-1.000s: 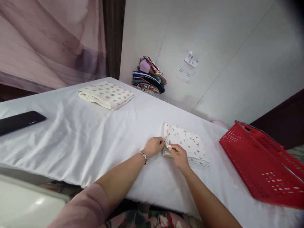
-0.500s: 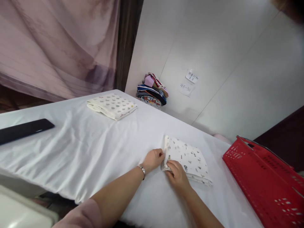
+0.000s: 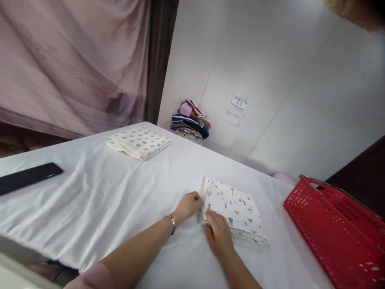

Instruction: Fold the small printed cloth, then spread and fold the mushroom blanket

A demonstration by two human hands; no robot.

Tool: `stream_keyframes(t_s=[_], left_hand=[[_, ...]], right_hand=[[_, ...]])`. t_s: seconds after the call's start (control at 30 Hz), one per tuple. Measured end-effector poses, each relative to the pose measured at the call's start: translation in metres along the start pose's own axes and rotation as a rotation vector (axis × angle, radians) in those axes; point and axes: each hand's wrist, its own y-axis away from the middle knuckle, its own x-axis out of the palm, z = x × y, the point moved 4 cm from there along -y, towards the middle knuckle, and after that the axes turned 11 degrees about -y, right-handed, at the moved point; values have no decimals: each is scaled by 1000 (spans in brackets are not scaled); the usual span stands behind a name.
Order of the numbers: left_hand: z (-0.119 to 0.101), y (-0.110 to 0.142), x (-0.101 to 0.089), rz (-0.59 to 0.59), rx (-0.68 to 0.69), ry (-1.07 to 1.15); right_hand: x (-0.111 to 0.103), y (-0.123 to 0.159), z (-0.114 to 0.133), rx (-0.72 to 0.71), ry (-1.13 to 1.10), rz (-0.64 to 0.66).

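My right grip (image 3: 220, 237) held the folded cloth (image 3: 242, 208) by its near edge, apparently steadying the layers; just beside, my left grip (image 3: 187, 206) curled (holding fabric or not, I couldn't tell).

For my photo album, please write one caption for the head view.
Right hand on a folded printed cloth, beside a red plastic basket.

White folded cloth (image 3: 234, 208), small scattered prints; lying flat, slightly askew, on white fabric (image 3: 120, 208).
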Motion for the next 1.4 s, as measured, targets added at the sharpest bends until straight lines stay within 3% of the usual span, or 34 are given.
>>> stream_keyframes(t_s=[0.17,0.37,0.73,1.07,1.4], left_hand=[[-6,-40,-5,1,-53,-117],[-10,-86,5,38,-60,-202],[-8,-133,17,196,26,-123],[-1,-148,21,326,158,36],[-4,-146,17,164,172,-80]], right_hand=[[-1,1,-8,93,-33,-70],[-2,-1,2,51,-47,24],[-1,1,3,95,-84,47],[2,3,-1,113,-115,82],[4,5,2,126,-128,71]])
